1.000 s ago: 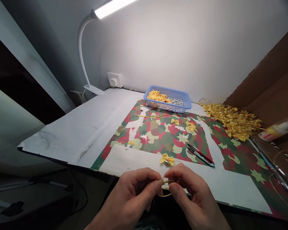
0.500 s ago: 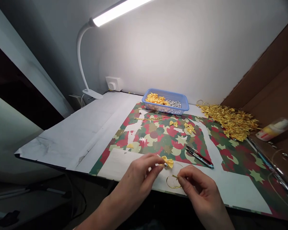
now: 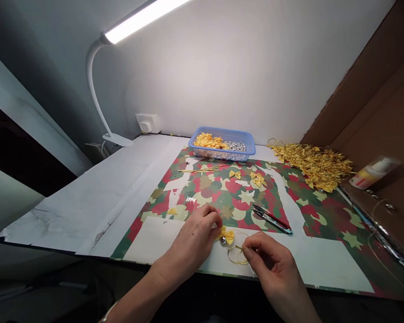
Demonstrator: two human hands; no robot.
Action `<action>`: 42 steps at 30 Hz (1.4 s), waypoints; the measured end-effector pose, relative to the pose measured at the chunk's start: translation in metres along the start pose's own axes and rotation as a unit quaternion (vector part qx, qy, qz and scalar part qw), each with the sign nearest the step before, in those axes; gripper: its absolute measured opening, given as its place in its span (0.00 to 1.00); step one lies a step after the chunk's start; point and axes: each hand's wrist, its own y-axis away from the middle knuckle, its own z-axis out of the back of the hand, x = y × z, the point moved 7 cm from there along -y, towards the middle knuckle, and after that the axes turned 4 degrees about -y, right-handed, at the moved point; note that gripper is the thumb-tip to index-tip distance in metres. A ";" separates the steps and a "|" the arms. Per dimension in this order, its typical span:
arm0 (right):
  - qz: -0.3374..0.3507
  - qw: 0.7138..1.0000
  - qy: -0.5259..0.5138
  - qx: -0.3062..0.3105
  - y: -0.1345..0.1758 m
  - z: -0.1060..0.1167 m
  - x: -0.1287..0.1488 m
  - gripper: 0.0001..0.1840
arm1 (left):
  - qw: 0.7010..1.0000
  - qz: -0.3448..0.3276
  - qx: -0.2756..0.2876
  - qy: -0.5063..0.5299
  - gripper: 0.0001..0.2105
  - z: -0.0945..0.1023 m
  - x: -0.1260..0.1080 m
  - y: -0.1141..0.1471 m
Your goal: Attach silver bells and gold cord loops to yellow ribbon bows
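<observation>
— Pinching, both of them! See, the left hand [image 3: 197,233] squeezes a little yellow bow [image 3: 227,235] with a bell, right on the table's [image 3: 87,211] near edge.

— And the right hand [image 3: 267,264]?

— Its fingertips nip a thin gold loop [image 3: 236,254] just beside the bow, so the two stay close together, I think.

— What's farther back?

— Snips [image 3: 271,219] on the star paper [image 3: 229,197], then loose bows [image 3: 257,178], then a blue basket [image 3: 222,144] and a big gold pile [image 3: 313,165], easy to reach.

My craft bench, a small piecework station. A clamp lamp [image 3: 121,31] lights the patterned mat [image 3: 222,193], basket [image 3: 222,146] of bows and snips [image 3: 271,219].
</observation>
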 end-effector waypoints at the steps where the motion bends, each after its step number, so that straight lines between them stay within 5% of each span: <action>1: 0.002 1.000 0.000 -0.001 -0.001 -0.001 0.001 0.13 | 1.000 -0.001 0.001 0.005 0.09 0.000 0.000 0.000; 15: 0.035 0.999 0.028 -0.024 -0.010 -0.012 0.008 0.10 | 0.981 0.022 0.025 0.191 0.07 0.001 -0.005 0.021; 31: 0.065 0.992 0.106 -0.009 -0.012 -0.009 0.030 0.10 | 0.982 -0.105 -0.003 0.160 0.06 0.008 -0.029 0.026; 42: 0.113 0.979 0.157 -0.059 -0.002 -0.015 0.037 0.10 | 0.978 -0.068 -0.004 0.197 0.07 0.011 -0.026 0.025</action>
